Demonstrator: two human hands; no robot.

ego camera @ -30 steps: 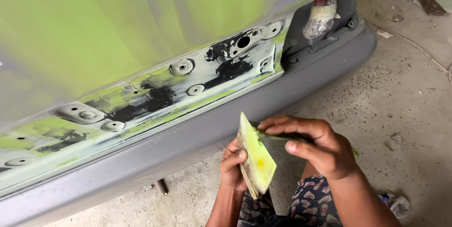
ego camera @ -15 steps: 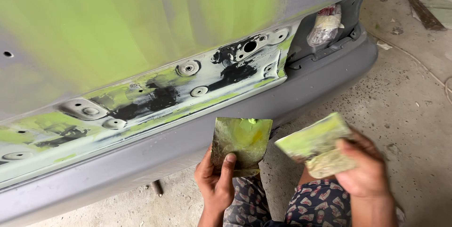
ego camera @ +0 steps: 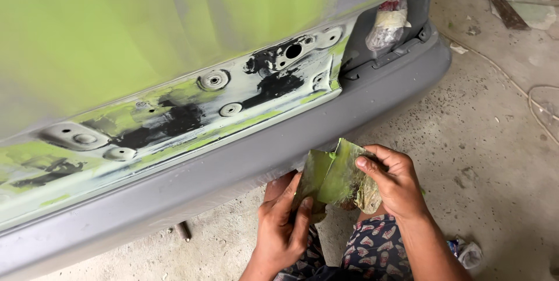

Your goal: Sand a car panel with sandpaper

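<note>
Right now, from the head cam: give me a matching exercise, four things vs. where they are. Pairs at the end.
Things:
1. left hand
2. right hand
3. plastic-wrapped bundle
4. round black hole

Places:
A. tucked in the recess at the panel's right end
B. in the bare strip between green panel and grey sill
C. gripping the lower left sheet of the green-smeared sandpaper
D. thumb on the sandpaper's upper right sheet

Pairs: 1-C, 2-D, 3-A, 4-B
</note>
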